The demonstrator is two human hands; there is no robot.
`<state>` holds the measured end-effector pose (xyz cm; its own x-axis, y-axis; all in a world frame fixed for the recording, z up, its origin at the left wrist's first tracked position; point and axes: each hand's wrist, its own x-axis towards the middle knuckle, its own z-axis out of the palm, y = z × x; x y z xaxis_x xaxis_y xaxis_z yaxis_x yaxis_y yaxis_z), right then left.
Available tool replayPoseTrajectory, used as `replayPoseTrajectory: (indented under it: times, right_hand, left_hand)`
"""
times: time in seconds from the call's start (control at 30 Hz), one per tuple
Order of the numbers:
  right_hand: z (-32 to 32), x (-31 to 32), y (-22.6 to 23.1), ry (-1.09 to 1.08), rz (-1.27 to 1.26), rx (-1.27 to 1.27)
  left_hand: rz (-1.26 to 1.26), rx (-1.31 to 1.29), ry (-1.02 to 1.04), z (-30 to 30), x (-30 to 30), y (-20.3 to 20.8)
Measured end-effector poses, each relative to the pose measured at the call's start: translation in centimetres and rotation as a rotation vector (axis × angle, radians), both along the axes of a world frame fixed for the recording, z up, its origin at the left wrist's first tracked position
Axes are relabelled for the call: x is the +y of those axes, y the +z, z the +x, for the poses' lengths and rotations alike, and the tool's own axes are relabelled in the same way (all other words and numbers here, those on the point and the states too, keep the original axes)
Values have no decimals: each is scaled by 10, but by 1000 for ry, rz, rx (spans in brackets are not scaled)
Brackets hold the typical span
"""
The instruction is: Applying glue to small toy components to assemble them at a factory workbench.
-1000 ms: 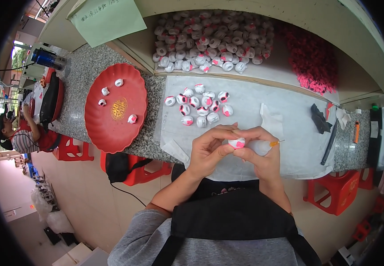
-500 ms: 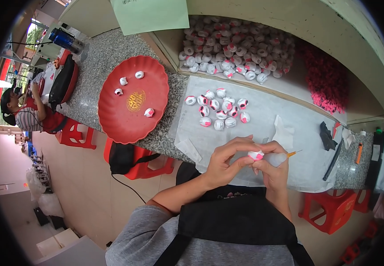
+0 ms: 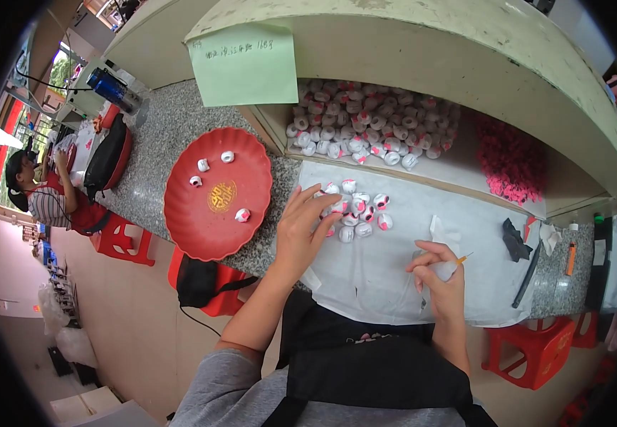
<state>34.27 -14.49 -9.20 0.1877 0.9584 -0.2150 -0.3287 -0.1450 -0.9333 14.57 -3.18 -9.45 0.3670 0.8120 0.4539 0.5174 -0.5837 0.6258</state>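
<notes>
My left hand (image 3: 300, 231) reaches over the left side of a cluster of small white ball-shaped pieces with pink and black markings (image 3: 363, 206). Its fingers are spread and curved, and they hide some of these pieces; whether a fingertip touches one is hard to see. In my right hand (image 3: 442, 285) is a small translucent squeeze bottle (image 3: 445, 270) with an orange needle tip pointing up and to the right. That hand stays above the white sheet (image 3: 394, 285), right of the cluster.
A scalloped red tray (image 3: 194, 192) with several white pieces stands to the left. Many more pieces (image 3: 372, 124) fill the shelf, beside a pink fuzzy heap (image 3: 509, 167). Crumpled dark cloth (image 3: 515, 242) and an orange pen-like tool (image 3: 571, 258) lie at right. Another person (image 3: 52, 196) sits far left.
My left hand has left the right hand and moved up-left to the cluster; the pink-and-white piece it held no longer shows between the hands. My right hand still grips the bottle. The view has shifted.
</notes>
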Motion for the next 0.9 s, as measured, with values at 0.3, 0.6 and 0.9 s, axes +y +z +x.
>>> replayPoseTrajectory:
  times: [0.3,0.6,0.9]
  right_hand:
    - [14,-26,-7,-26,21,40]
    - [8,-28,-15,-42,51,89]
    - [14,-29,-15,-30,48,160]
  left_hand:
    - [115,61,-120,8,14,19]
    - [362,261,-178,110,48,29]
    - [558,306,-78,155,73,6]
